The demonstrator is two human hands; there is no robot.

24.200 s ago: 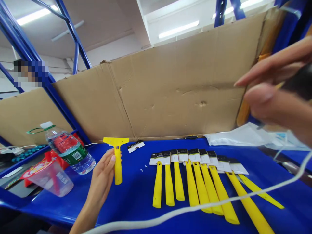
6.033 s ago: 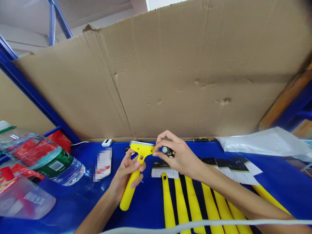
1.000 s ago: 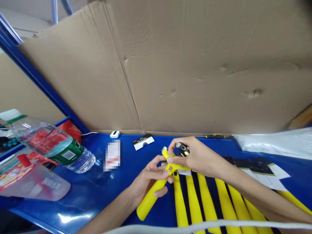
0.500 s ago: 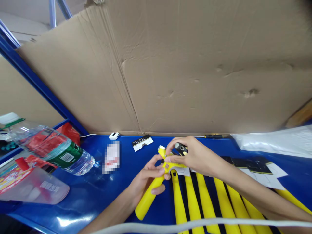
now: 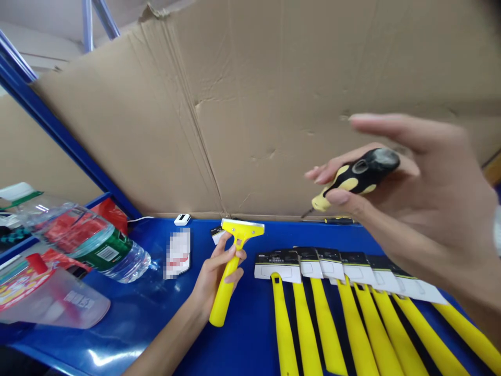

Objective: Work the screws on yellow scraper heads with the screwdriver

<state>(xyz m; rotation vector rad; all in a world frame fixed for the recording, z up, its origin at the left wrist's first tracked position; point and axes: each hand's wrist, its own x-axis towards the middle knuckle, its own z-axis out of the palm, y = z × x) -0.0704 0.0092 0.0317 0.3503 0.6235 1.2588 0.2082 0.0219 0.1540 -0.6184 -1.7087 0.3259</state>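
My left hand is wrapped round a yellow scraper, whose wide head with two screws points up and away from me. Raised high on the right, close to the camera, my right hand grips a black and pale-yellow screwdriver. Its short tip points down to the left, clear of the scraper. Below it, several more yellow scrapers lie in a row, their heads covered by black and white cards. Another card sits partly hidden behind my left hand.
On the left are a water bottle lying tilted and a plastic cup with a red straw. A small white device and a second screwdriver lie near the cardboard wall behind the blue table.
My right hand has lifted the screwdriver off the scraper, up and to the right towards the camera. The scraper in my left hand has moved slightly left and turned, its head now facing me.
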